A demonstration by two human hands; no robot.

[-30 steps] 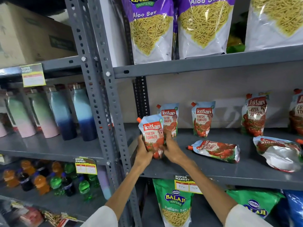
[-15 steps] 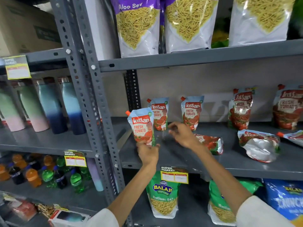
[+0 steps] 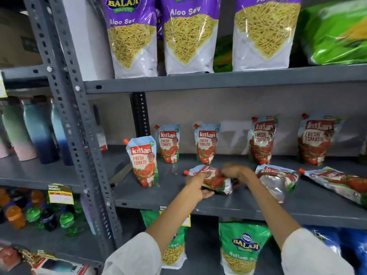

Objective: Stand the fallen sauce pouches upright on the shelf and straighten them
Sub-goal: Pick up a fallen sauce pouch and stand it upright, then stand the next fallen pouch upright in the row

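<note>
On the grey middle shelf (image 3: 238,205) a tomato sauce pouch (image 3: 144,161) stands upright near the front left, with nothing touching it. Several more pouches stand along the back wall (image 3: 168,143). A fallen pouch (image 3: 213,180) lies flat mid-shelf, its red cap pointing left. My left hand (image 3: 197,185) grips its near left edge and my right hand (image 3: 235,172) grips its right end. Two more fallen pouches lie further right, one crumpled (image 3: 278,179) and one long (image 3: 337,183).
A perforated grey upright post (image 3: 79,135) divides this bay from the bottles (image 3: 39,132) on the left. Large Aloo Sev bags (image 3: 133,36) fill the shelf above. Green snack bags (image 3: 244,249) sit on the shelf below, behind a price tag.
Both hands let go of the front-left pouch, which now stands upright alone. They moved right and closed on the fallen pouch mid-shelf. The view shifted right.
</note>
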